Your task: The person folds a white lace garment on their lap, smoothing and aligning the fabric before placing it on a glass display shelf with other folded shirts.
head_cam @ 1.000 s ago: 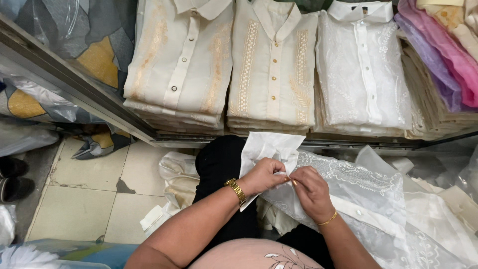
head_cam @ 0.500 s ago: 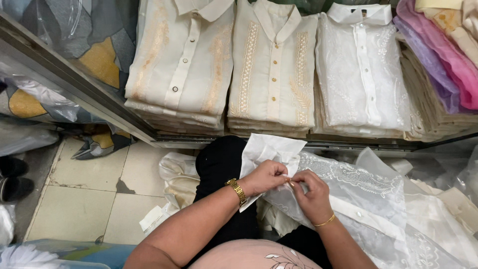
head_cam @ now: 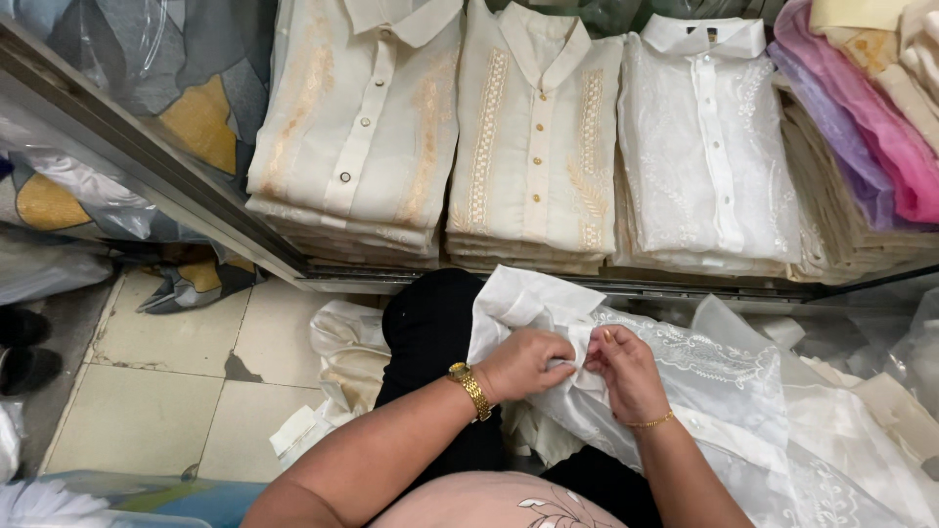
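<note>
A sheer white embroidered shirt (head_cam: 704,391) lies across my lap, over my black trousers (head_cam: 430,332). My left hand (head_cam: 523,362), with a gold watch on its wrist, pinches the shirt's front edge near the collar. My right hand (head_cam: 626,372), wearing a thin gold bracelet, grips the same edge right beside it, fingertips almost touching the left ones. What sits between the fingertips is too small to make out.
Ahead on a shelf (head_cam: 685,288) stand stacks of folded shirts: two cream embroidered piles (head_cam: 362,127) (head_cam: 538,137), a white pile (head_cam: 704,147), pink and lilac garments (head_cam: 871,127). Plastic-wrapped clothes (head_cam: 88,205) lie left, on a tiled floor (head_cam: 156,391). More white fabric (head_cam: 342,362) sits beside my knee.
Both hands stay on the shirt's front edge; the fingers have shifted slightly along it, and the fabric has hardly moved.
</note>
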